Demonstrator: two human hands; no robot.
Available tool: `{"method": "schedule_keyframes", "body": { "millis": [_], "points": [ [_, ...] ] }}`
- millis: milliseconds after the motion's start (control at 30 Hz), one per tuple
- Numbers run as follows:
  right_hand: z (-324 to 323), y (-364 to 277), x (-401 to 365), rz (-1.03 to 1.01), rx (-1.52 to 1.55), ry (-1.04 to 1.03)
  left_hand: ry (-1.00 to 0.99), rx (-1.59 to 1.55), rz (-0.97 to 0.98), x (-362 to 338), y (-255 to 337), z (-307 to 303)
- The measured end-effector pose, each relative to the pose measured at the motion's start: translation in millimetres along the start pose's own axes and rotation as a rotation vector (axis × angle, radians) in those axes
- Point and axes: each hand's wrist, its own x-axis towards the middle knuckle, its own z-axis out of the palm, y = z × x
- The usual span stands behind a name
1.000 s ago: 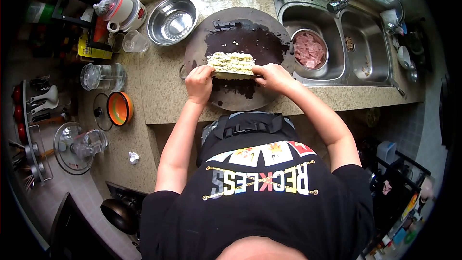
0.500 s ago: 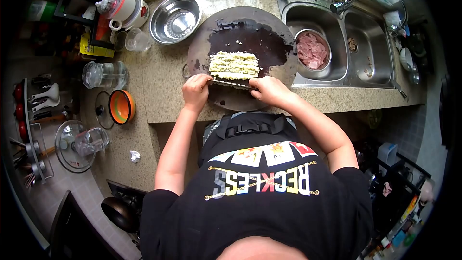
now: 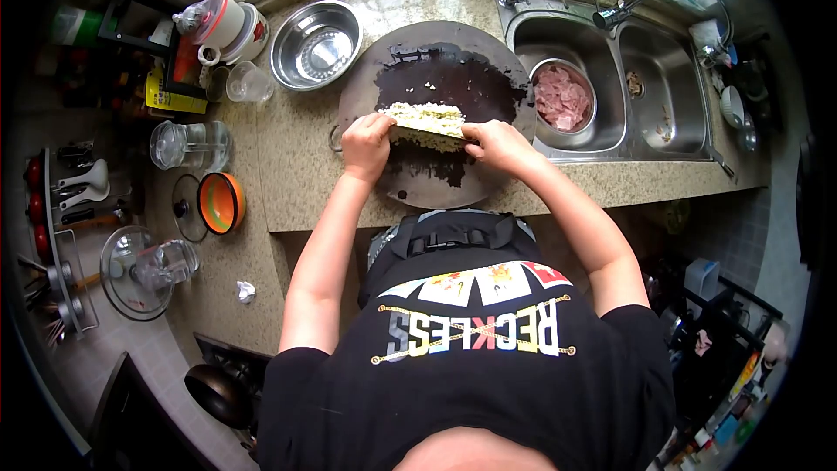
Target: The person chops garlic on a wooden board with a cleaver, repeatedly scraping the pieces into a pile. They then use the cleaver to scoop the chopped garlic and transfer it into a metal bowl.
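Note:
A round, dark, wet board lies on the counter. On its middle is a pile of chopped pale green and white food. A thin dark blade stands on edge across the pile, with food on both sides of it. My left hand is closed on the blade's left end. At the right end, my right hand is closed on it too. The fingertips are partly hidden.
A steel bowl stands behind the board at left. Right of the board, a bowl of pink meat sits in the sink. An orange bowl, a glass jug and a crumpled tissue are on the left counter.
Both hands and the blade have moved away from my body, from the near edge of the pile into it. Food now lies on the near side of the blade. The view has shifted slightly.

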Motion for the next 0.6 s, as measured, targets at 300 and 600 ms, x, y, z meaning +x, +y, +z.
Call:
{"method": "schedule_keyframes", "body": {
  "millis": [300,600],
  "points": [
    [-14,-16,8,0.064,0.03,-0.057,-0.011,-0.028,-0.054,4,-14,13],
    [-30,-6,23,0.054,-0.049,-0.152,0.002,-0.048,-0.162,7,-8,14]
  ]
}}
